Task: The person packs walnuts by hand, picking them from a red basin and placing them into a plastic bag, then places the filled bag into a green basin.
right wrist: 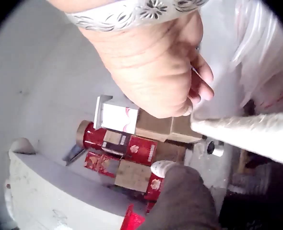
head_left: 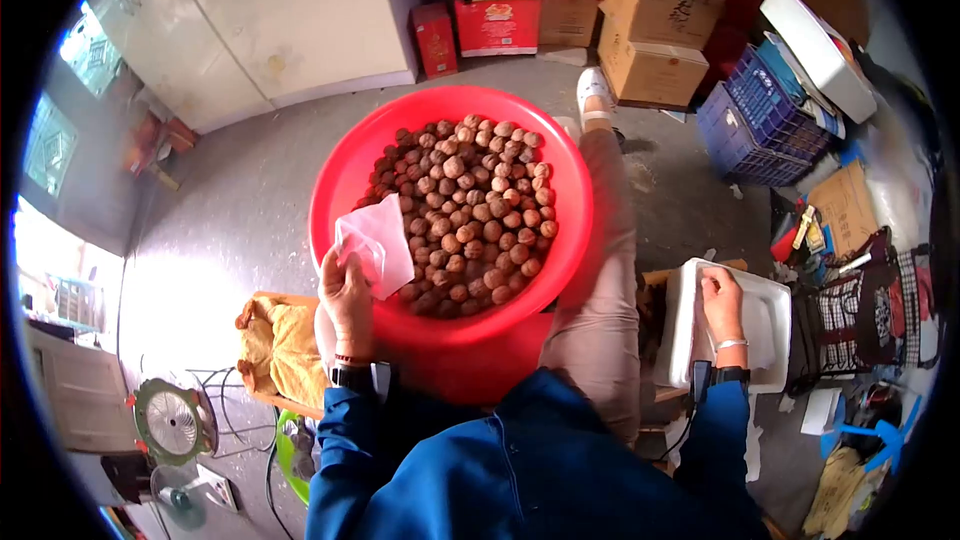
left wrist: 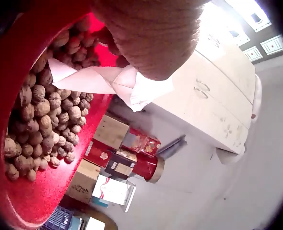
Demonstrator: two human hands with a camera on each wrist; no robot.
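A large red basin [head_left: 330, 175], partly filled with walnuts [head_left: 470, 205], stands in front of my body. My left hand [head_left: 346, 302] is at its near left rim and grips a thin, white, folded sheet [head_left: 378, 245] between thumb and fingers. The sheet hangs over the walnuts; in the left wrist view the white sheet [left wrist: 96, 80] looks creased and twisted. On the right, my right hand [head_left: 722, 305] is over a white foam box [head_left: 680, 335]. Its fingers [right wrist: 204, 88] bend inward, and I cannot tell whether anything is between them.
Behind the basin, cardboard boxes [head_left: 650, 70] and red boxes [head_left: 498, 25] are stacked near a white cabinet [head_left: 290, 15]. Blue crates [head_left: 760, 125] stand at the right. A yellow cloth [head_left: 285, 350] lies at the left, with a fan [head_left: 172, 420] beyond it. A leg [head_left: 600, 260] runs beside the basin.
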